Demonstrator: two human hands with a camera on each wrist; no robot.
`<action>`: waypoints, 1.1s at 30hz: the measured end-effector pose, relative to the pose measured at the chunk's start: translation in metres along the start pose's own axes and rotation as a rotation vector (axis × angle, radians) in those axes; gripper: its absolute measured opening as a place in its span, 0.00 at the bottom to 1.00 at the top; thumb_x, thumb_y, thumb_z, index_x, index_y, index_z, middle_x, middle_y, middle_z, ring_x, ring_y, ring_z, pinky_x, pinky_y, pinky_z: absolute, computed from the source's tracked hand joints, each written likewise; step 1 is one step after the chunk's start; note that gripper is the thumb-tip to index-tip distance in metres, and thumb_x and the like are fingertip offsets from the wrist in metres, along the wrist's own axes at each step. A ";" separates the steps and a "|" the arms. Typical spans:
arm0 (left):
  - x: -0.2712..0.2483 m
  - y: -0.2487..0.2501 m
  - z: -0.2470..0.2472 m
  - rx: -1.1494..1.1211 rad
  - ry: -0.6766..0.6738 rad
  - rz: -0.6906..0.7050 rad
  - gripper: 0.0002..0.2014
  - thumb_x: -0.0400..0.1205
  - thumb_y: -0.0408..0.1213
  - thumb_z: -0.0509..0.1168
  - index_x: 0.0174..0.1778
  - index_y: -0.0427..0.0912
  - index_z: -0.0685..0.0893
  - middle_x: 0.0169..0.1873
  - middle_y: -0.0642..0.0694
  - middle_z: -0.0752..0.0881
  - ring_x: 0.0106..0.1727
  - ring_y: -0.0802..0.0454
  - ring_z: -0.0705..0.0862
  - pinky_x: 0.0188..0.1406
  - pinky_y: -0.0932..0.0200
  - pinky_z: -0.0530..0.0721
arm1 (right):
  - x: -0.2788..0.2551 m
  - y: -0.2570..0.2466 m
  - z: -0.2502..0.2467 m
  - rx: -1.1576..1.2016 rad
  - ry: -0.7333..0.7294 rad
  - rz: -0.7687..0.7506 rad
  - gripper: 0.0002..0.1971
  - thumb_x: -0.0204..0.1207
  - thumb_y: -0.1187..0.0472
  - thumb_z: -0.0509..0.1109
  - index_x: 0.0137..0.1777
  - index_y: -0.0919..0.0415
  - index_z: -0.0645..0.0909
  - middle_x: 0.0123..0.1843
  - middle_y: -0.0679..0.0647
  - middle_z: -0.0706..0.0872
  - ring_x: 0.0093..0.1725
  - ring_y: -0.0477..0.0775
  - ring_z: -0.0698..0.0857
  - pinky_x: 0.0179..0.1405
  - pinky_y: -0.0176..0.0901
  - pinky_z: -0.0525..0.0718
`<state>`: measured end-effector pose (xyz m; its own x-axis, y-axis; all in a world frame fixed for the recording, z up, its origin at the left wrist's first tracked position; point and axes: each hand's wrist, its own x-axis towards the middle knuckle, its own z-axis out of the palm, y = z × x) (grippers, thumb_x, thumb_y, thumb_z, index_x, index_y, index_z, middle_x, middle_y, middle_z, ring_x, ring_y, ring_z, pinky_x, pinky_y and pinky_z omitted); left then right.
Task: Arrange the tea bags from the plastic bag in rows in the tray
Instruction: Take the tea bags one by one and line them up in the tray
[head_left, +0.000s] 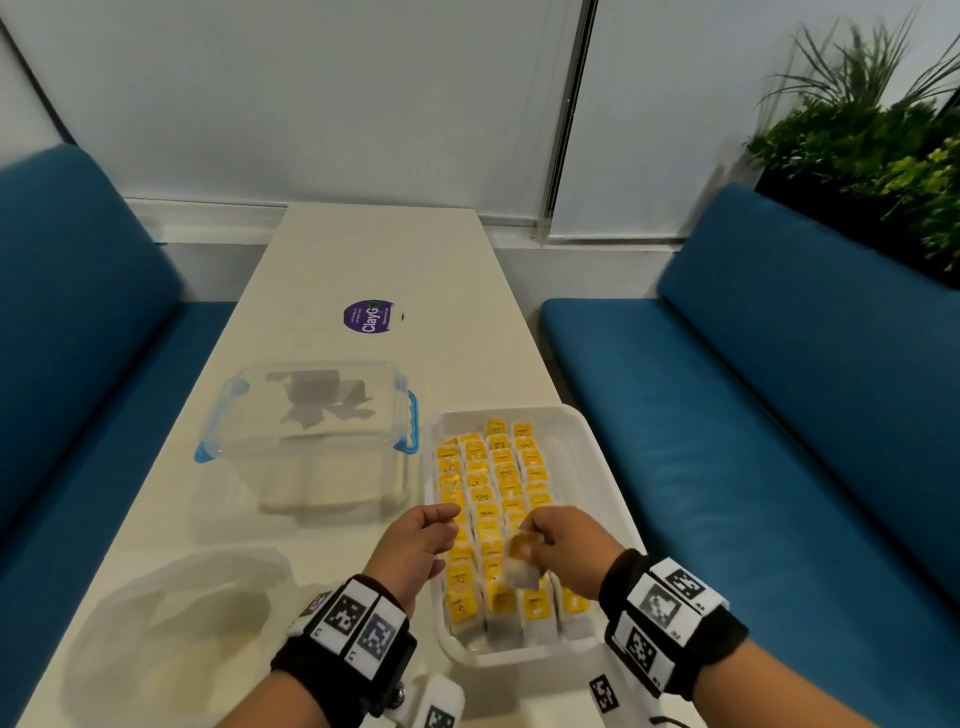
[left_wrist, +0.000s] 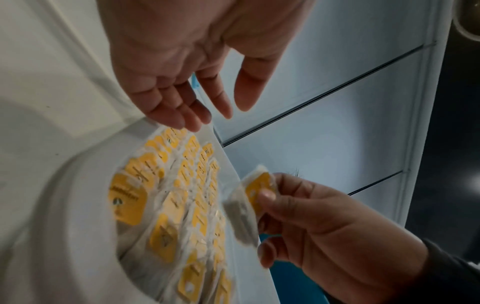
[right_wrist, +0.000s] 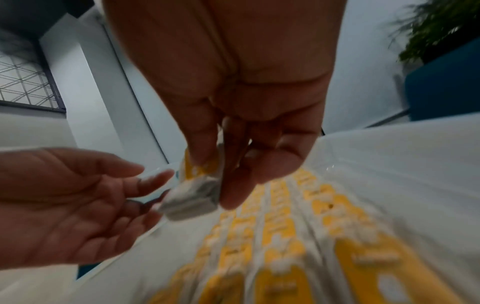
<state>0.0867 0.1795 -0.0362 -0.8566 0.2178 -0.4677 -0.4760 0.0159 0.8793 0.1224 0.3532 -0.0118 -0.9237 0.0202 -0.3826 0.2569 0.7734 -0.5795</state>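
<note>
— Where is the tea bag (head_left: 521, 561) at this moment?

— The right hand (head_left: 563, 553) pinches it between thumb and fingers, above the near part of the white tray (head_left: 618, 512). In the tray, the other tea bags (head_left: 491, 514) with yellow tags lie in rows.

— And the left hand (head_left: 415, 545)?

— It holds nothing; its fingers are relaxed, a little bent, above the left rim of the tray. The plastic bag (head_left: 176, 618) lies on the table (head_left: 384, 254), near left.

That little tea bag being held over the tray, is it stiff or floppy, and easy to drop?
The tea bag probably weighs little: the right hand holds it by a pinch. It likely flops, since its white pouch hangs below the fingers. Dropped, it would probably lie flat.
</note>
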 end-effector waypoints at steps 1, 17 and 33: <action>0.000 -0.002 -0.002 0.006 -0.007 -0.012 0.09 0.81 0.27 0.60 0.46 0.45 0.82 0.39 0.47 0.81 0.42 0.52 0.77 0.43 0.59 0.73 | -0.001 -0.002 0.007 -0.034 -0.067 0.004 0.17 0.78 0.64 0.64 0.31 0.44 0.70 0.37 0.46 0.77 0.40 0.48 0.78 0.39 0.37 0.77; -0.008 -0.013 -0.019 0.032 -0.095 -0.049 0.08 0.82 0.31 0.59 0.49 0.46 0.82 0.50 0.47 0.82 0.54 0.51 0.78 0.50 0.58 0.75 | 0.007 -0.027 0.066 -0.219 -0.180 0.107 0.12 0.69 0.72 0.67 0.43 0.56 0.69 0.44 0.54 0.77 0.44 0.54 0.77 0.52 0.51 0.84; -0.018 0.002 -0.031 -0.044 -0.136 -0.063 0.07 0.83 0.31 0.59 0.49 0.44 0.82 0.45 0.48 0.84 0.44 0.52 0.82 0.44 0.59 0.76 | 0.014 -0.050 0.036 -0.003 0.099 0.013 0.17 0.70 0.56 0.76 0.36 0.49 0.66 0.35 0.45 0.73 0.32 0.45 0.73 0.28 0.37 0.70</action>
<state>0.0944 0.1452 -0.0286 -0.7913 0.3474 -0.5031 -0.5391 -0.0083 0.8422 0.1066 0.2923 -0.0142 -0.9440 0.0923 -0.3169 0.2680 0.7746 -0.5729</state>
